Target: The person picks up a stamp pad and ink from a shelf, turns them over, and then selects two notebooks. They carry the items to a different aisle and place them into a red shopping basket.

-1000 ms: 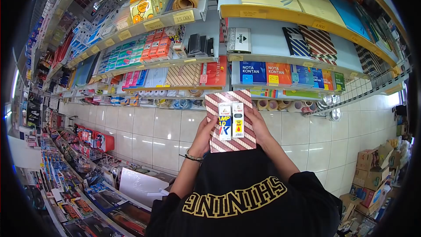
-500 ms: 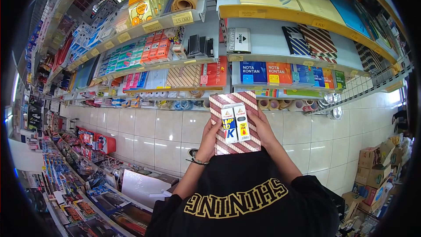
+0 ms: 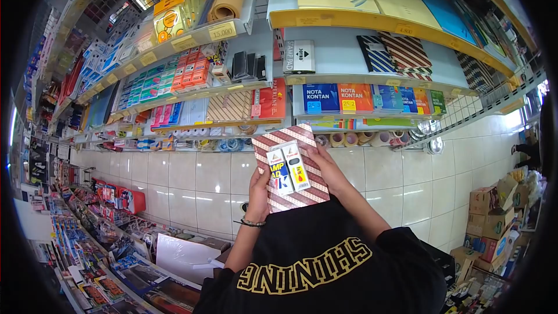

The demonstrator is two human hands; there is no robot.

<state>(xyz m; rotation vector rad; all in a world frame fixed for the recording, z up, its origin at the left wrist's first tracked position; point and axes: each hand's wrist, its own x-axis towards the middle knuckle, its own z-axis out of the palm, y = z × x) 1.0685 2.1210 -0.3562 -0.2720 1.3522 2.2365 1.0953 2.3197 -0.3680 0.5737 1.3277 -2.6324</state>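
- Brown-and-white striped book [image 3: 317,189] is up in the air, approx. mid-view, flat side up. Its top end points btwn 11 and 12 o'clock.
- Left hand [image 3: 259,189] has hold of the book's side at 8 o'clock.
- Right hand [image 3: 325,166] has hold of the other side at 3 o'clock, thumb on top. Both grips are closed on the book.
- 2 small boxes lie on top of the book, side by side. Blue-and-white box [image 3: 278,171] has big yellow letters. White ink box [image 3: 296,167], at 3 o'clock from it, has a red drop.
- Left thumb is by the blue-and-white box's edge; too small to tell for sure if they touch.
- Dark bracelet [image 3: 251,222] is on the left wrist. Black shirt [image 3: 314,250] w/ gold letters is at 6 o'clock from the book.
- Stamp pad box [image 3: 299,56] sits on a shelf at 12 o'clock; blue nota book [image 3: 321,99] is lower, approx. 1 o'clock, next to an orange nota book [image 3: 356,99].
- Brown cartons [image 3: 488,221] are stacked btwn 3 and 4 o'clock, well apart from the hands.
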